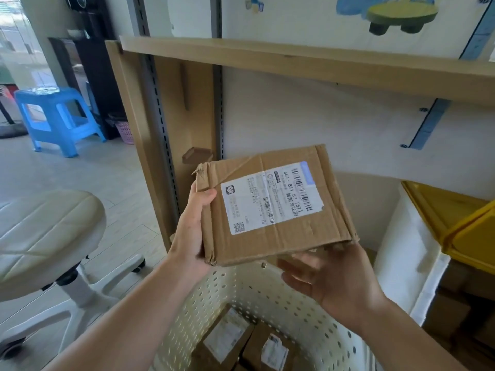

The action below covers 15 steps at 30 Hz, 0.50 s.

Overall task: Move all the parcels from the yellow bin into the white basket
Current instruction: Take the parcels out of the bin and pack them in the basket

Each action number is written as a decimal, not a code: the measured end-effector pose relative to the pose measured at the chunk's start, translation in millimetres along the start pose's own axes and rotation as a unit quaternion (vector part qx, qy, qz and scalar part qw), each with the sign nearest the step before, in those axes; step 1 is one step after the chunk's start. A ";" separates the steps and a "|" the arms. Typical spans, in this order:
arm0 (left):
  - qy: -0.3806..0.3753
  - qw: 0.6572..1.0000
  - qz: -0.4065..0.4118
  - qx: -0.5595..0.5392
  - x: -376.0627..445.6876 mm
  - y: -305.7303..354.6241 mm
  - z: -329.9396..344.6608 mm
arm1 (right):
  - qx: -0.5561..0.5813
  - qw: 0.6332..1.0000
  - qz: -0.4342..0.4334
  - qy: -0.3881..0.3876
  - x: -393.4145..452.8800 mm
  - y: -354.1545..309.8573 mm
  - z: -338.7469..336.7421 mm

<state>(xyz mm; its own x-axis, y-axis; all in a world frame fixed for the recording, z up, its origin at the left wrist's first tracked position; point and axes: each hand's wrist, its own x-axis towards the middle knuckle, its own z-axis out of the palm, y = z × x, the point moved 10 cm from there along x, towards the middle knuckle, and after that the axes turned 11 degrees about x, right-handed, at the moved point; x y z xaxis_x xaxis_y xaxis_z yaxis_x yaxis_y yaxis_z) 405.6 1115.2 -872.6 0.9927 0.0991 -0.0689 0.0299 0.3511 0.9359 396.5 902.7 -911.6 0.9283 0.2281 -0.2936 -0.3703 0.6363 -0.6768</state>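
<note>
Brown cardboard parcel (276, 204) held in the air above the white basket (267, 290), label side up, tilted. White shipping label (270, 196) with barcodes across top face; corners of box crushed and frayed at left edge. Left hand (191, 231) clasping the parcel's left edge, thumb on top, fingers underneath. Right hand (332, 277) slack and palm-up just beneath the parcel's lower right corner, fingers spread; contact with the box not determinable. Basket perforated, directly below both hands; two smaller parcels (227, 341) lying on its bottom, each labelled, side by side and touching. Yellow bin (455, 228) at right, beside the basket, rim level with the right hand; further brown boxes (455, 303) visible beneath its yellow edge, partly in shadow. Wooden shelf (294, 62) overhead on the wall behind. White swivel stool (45, 231) at left on the floor; blue plastic stool (53, 116) further back.
</note>
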 end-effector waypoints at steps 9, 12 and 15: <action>-0.169 0.923 0.260 0.230 -7.2 38.1 32.3 | 0.190 0.981 -0.017 -0.039 5.0 -11.6 1.3; -0.194 0.878 0.253 0.357 -8.2 26.2 39.6 | 0.157 0.985 -0.036 -0.067 4.1 -23.1 3.1; -0.142 0.831 0.219 0.492 -3.2 20.6 36.9 | 0.130 0.987 -0.075 -0.059 1.9 -35.6 2.2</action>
<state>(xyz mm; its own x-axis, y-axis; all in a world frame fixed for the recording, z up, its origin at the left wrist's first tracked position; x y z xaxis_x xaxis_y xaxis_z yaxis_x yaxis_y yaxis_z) 407.4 1087.7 -840.4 0.9165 -0.2565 0.3070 -0.4000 -0.6045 0.6889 411.5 882.2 -886.6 0.9749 0.1921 -0.1123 -0.2225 0.8335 -0.5058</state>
